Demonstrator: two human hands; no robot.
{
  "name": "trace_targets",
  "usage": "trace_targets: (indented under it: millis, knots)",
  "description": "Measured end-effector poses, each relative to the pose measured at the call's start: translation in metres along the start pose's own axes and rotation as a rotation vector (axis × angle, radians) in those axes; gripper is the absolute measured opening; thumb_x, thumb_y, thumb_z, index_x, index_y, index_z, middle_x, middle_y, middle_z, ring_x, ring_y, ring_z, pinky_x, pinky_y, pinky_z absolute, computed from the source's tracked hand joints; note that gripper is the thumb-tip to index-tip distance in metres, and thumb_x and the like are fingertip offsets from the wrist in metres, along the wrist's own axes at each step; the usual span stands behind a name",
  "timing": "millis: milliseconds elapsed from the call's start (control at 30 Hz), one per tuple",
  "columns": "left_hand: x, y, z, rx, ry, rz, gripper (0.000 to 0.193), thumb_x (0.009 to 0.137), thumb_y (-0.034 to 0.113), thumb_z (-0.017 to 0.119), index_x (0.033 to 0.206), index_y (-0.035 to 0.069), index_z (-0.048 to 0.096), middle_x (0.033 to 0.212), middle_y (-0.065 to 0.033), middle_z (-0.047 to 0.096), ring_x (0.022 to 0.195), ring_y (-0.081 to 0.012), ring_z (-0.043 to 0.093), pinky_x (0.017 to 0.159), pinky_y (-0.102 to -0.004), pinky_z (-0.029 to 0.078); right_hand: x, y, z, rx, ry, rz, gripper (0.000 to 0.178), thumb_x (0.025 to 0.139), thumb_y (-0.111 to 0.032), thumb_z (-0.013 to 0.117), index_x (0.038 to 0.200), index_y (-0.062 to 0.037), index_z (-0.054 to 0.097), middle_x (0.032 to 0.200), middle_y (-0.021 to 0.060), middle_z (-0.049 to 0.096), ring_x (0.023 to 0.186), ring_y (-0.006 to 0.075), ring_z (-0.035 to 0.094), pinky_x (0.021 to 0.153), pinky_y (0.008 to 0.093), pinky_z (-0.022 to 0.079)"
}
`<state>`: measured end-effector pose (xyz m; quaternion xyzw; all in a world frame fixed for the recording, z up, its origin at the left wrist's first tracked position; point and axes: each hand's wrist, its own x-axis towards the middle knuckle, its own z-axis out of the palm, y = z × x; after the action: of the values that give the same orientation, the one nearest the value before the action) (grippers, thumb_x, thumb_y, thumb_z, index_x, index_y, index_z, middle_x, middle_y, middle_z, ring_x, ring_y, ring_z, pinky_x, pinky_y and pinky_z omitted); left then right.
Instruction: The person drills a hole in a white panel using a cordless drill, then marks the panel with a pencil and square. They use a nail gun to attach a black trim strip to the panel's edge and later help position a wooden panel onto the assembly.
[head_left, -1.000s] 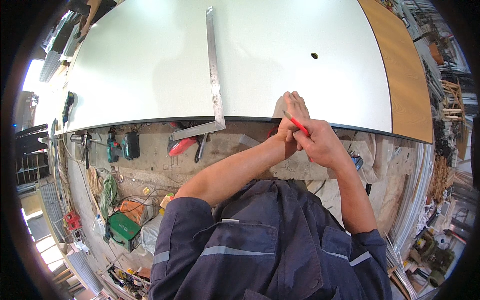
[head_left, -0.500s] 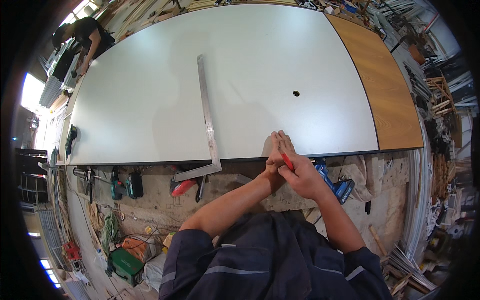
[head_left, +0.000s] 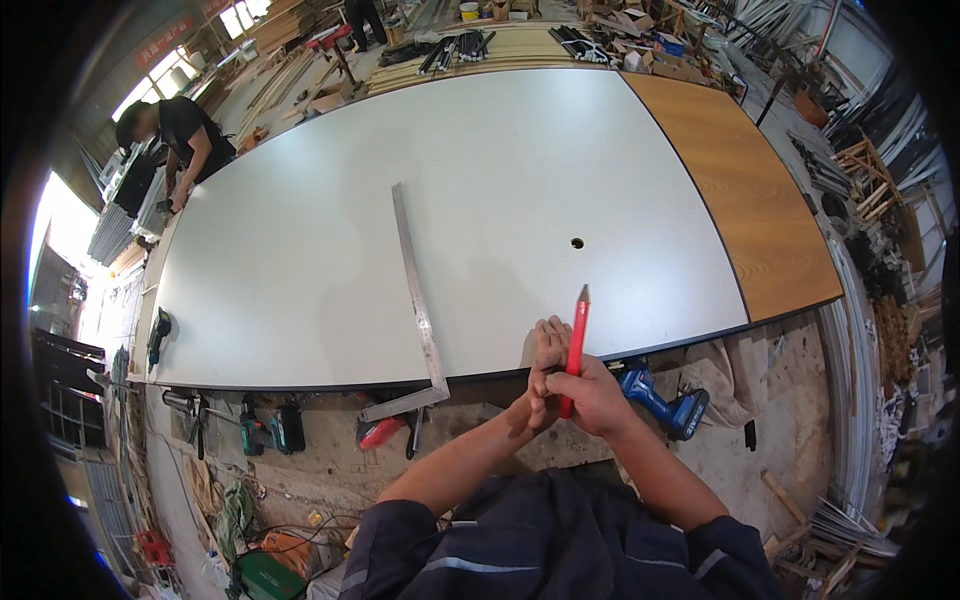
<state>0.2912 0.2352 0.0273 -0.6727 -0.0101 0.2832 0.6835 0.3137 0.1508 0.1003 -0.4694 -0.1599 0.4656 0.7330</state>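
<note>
A red carpenter's pencil (head_left: 578, 335) stands upright in my right hand (head_left: 597, 393), its sharpened tip pointing away from me. Against that hand rests my left hand (head_left: 547, 352), fingers stretched out, over the near edge of a large white panel (head_left: 480, 250); whether it also touches the pencil is hidden. To the left of my hands lies a metal try square (head_left: 416, 290), its long blade across the panel and its short arm along the near edge. Beyond the pencil tip the panel has a small round hole (head_left: 577, 243).
A wood-coloured strip (head_left: 740, 190) borders the panel's right end. Below the near edge lie a blue cordless drill (head_left: 660, 402), a green cordless drill (head_left: 262, 430) and a red-handled tool (head_left: 380, 432). A dark green tool (head_left: 158, 335) sits at the left end. A co-worker (head_left: 190, 140) bends at the far-left corner.
The pencil has turned upright and now shows nearly its full length. My view has tilted up, so the panel sits lower and more of the workshop shows behind it.
</note>
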Motion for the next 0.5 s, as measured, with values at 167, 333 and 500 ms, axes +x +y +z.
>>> trace_targets:
  millis: [167, 333, 500]
  knots:
    - [-0.004, -0.014, 0.024, -1.532, 0.593, 0.117, 0.056, 0.088, 0.030, 0.064, 0.132, -0.004, 0.057, 0.151, -0.0269, 0.046, 0.142, -0.0528, 0.038, 0.116, -0.0603, 0.033, -0.020, 0.001, -0.029, 0.092, 0.134, 0.005, 0.015, 0.099, 0.000, 0.050, 0.112, 0.0002, 0.057, 0.091, 0.0135, 0.065, 0.074, 0.0268, 0.067, 0.061, 0.0391, 0.059]
    - [0.002, 0.017, 0.067, -2.349, 0.803, -0.208, 0.032, 0.086, 0.017, 0.074, 0.115, 0.004, 0.070, 0.117, -0.0195, 0.069, 0.115, -0.0384, 0.063, 0.098, -0.0459, 0.049, -0.060, 0.021, -0.071, -0.057, 0.329, 0.013, 0.015, 0.100, -0.007, 0.056, 0.111, 0.0029, 0.060, 0.086, 0.0095, 0.065, 0.069, 0.0189, 0.066, 0.061, 0.0346, 0.057]
    - [-0.012, 0.013, 0.137, -2.245, 0.669, -0.836, 0.036, 0.088, 0.020, 0.077, 0.118, 0.002, 0.067, 0.107, -0.0175, 0.068, 0.105, -0.0379, 0.063, 0.094, -0.0473, 0.048, -0.113, 0.053, -0.120, -0.112, 0.579, 0.033, 0.017, 0.099, -0.011, 0.059, 0.111, 0.0016, 0.061, 0.082, 0.0092, 0.066, 0.067, 0.0182, 0.066, 0.059, 0.0346, 0.056]
